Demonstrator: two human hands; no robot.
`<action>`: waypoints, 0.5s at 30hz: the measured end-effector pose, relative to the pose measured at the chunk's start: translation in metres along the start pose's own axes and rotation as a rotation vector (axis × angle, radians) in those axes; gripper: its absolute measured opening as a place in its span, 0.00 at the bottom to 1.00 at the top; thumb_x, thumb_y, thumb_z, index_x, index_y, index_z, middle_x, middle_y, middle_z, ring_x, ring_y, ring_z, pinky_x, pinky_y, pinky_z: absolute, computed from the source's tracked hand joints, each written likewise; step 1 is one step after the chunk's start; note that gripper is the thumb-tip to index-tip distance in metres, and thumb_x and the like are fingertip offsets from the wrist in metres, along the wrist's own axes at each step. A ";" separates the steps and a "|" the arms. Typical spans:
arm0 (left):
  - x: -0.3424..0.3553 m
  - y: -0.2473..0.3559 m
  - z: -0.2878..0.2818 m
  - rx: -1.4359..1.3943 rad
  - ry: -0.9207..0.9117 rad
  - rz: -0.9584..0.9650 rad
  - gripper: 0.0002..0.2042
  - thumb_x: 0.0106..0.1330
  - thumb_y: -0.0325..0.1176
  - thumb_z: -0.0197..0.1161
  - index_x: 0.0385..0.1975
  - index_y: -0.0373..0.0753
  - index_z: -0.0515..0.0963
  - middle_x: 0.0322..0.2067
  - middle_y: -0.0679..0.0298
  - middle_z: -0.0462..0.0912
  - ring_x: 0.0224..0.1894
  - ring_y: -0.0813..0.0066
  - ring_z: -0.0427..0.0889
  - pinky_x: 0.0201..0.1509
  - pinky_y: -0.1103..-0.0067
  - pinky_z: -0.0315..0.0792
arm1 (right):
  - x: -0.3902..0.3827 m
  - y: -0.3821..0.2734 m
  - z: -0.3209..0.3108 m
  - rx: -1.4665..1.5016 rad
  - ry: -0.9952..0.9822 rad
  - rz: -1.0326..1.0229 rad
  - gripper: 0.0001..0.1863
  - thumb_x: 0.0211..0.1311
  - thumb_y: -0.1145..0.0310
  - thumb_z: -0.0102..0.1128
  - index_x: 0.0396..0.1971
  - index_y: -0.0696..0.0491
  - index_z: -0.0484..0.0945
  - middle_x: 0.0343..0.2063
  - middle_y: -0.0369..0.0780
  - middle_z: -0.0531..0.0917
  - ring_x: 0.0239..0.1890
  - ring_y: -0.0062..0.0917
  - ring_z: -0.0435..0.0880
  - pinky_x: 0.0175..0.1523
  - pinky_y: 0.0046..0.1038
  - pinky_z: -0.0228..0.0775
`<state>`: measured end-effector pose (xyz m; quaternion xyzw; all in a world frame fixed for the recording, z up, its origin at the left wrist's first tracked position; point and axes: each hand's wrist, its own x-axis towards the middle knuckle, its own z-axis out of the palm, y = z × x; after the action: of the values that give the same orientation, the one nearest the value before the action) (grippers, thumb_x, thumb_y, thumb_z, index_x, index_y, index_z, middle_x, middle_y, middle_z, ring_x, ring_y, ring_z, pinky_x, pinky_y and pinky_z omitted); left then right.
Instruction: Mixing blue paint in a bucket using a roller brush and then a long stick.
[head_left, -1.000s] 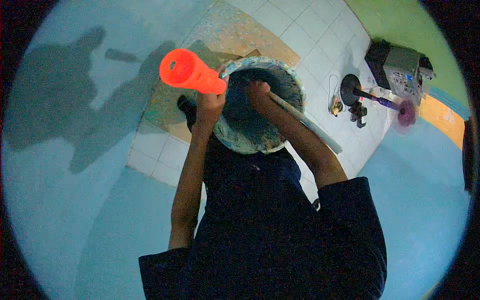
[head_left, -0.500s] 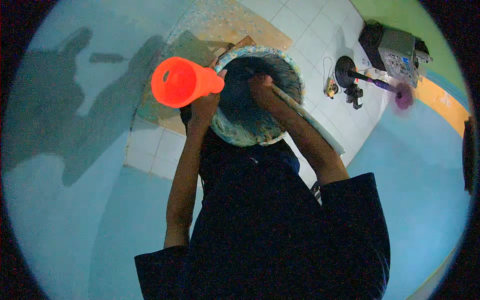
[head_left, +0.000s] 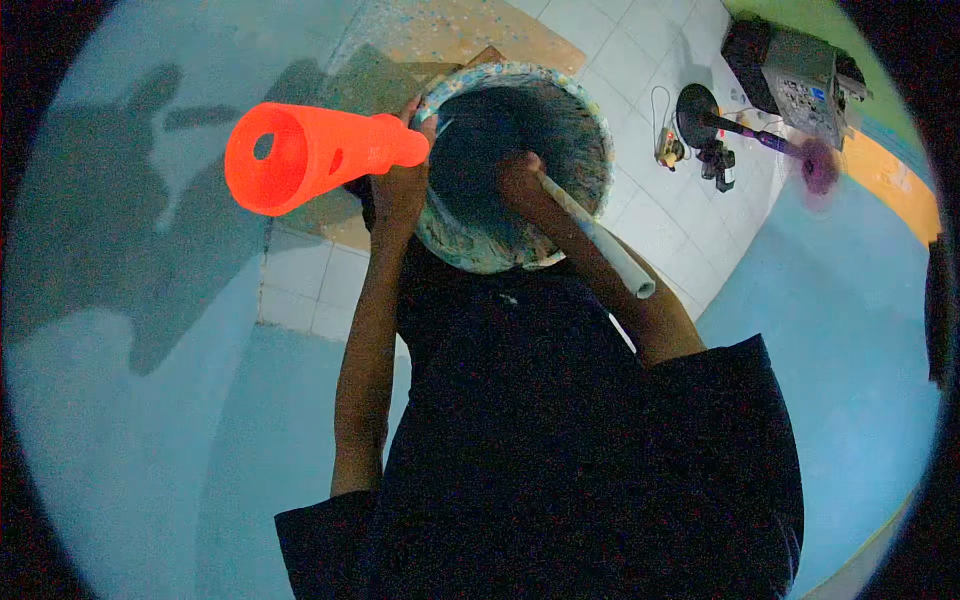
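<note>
A deep round bucket with a multicoloured, speckled rim stands in front of my body, its inside dark. My left hand is closed at the bucket's left rim. From it a bright orange hollow tapered tube with holes in its side sticks out to the left, wide end outward. Inside the bucket's mouth, my right hand grips a pale pole. The pole's open end slants back over my right forearm, and whatever lies beyond my right hand is lost in the dark.
A speckled tan board lies behind the bucket on white floor tiles. To the right are a black round base with a stem and purple fuzzy end, a small black device, and a grey boxy machine. A blue wall rises at left.
The orange tube has swung left, showing more of its side. The pole's near end has shifted up and left, and the bucket sits slightly higher in view.
</note>
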<state>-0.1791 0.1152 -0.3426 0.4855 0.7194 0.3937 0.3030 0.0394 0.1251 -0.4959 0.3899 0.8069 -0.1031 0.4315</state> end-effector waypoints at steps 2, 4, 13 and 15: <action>-0.001 -0.001 -0.001 -0.020 0.004 0.001 0.19 0.67 0.40 0.54 0.53 0.35 0.71 0.43 0.44 0.77 0.47 0.48 0.74 0.53 0.65 0.65 | 0.002 0.001 -0.018 0.019 -0.109 -0.002 0.12 0.48 0.62 0.63 0.31 0.52 0.83 0.27 0.39 0.82 0.31 0.33 0.82 0.30 0.41 0.73; 0.000 0.000 0.000 -0.005 -0.020 -0.026 0.19 0.68 0.41 0.53 0.53 0.35 0.71 0.44 0.44 0.76 0.48 0.48 0.74 0.53 0.65 0.66 | 0.003 0.000 -0.019 0.039 -0.222 -0.002 0.13 0.49 0.61 0.62 0.32 0.52 0.83 0.28 0.40 0.82 0.32 0.33 0.82 0.31 0.41 0.73; 0.002 -0.003 0.008 -0.012 0.027 0.040 0.19 0.68 0.41 0.54 0.52 0.35 0.72 0.43 0.45 0.77 0.48 0.48 0.74 0.53 0.65 0.66 | -0.004 -0.001 0.002 0.052 -0.140 0.010 0.14 0.49 0.59 0.62 0.33 0.51 0.82 0.33 0.41 0.80 0.36 0.37 0.80 0.29 0.43 0.71; -0.002 -0.012 0.004 0.020 0.033 0.012 0.18 0.68 0.40 0.54 0.51 0.35 0.72 0.43 0.45 0.77 0.48 0.49 0.74 0.53 0.65 0.66 | -0.021 -0.015 -0.003 -0.190 -0.046 -0.198 0.13 0.49 0.59 0.59 0.31 0.52 0.82 0.33 0.41 0.79 0.36 0.35 0.78 0.28 0.41 0.69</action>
<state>-0.1807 0.1115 -0.3544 0.4862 0.7252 0.3964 0.2839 0.0337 0.1045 -0.4803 0.2634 0.8376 -0.0773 0.4723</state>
